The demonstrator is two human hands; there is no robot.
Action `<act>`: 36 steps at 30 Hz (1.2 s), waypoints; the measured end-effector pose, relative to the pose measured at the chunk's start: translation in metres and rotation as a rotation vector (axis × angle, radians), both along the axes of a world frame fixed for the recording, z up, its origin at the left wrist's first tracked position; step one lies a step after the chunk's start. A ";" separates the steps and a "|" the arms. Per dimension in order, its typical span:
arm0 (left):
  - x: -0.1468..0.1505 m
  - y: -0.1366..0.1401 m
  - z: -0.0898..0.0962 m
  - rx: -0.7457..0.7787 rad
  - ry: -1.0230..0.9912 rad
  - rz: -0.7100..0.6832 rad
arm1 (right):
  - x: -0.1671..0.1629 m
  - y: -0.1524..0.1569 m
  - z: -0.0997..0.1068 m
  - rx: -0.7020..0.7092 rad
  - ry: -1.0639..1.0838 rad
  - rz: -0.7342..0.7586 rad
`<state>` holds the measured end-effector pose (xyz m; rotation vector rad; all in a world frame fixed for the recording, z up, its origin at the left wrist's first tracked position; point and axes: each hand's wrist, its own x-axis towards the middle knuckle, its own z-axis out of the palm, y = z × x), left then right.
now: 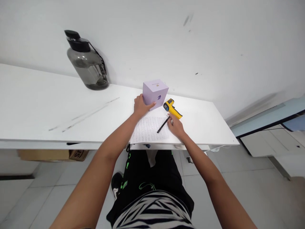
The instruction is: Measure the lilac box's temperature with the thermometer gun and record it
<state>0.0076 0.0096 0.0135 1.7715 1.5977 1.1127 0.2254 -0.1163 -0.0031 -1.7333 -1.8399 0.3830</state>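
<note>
My left hand (141,106) grips a light purple box (155,93) at its lower left, with the thumb across the front face and the fingers around the side. The box stands upright on the white table near the wall. My right hand (175,126) has its fingertips closed on the upper end of a black pen (163,125). Below the pen lies a sheet of paper (146,131) covered in writing. A yellow and black infrared thermometer (175,110) rests just beyond my right hand, beside the box.
A large grey water bottle (89,68) with a black lid stands on the left part of the white table (59,108), close to the wall. Beneath the table at left is a cardboard box (50,155). The table's right end (228,130) lies past my right forearm.
</note>
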 end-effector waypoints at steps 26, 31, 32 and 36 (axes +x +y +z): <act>-0.004 0.002 -0.008 0.034 -0.168 -0.068 | 0.024 0.080 0.011 -0.052 -0.340 -0.273; -0.006 0.004 -0.011 0.002 -0.235 -0.042 | 0.040 0.085 0.008 0.040 -0.071 -0.323; -0.006 0.004 -0.012 -0.003 -0.262 -0.035 | 0.042 0.084 0.008 0.075 0.028 -0.373; -0.007 0.007 -0.014 0.016 -0.292 -0.012 | 0.037 0.075 0.009 0.320 0.417 -0.471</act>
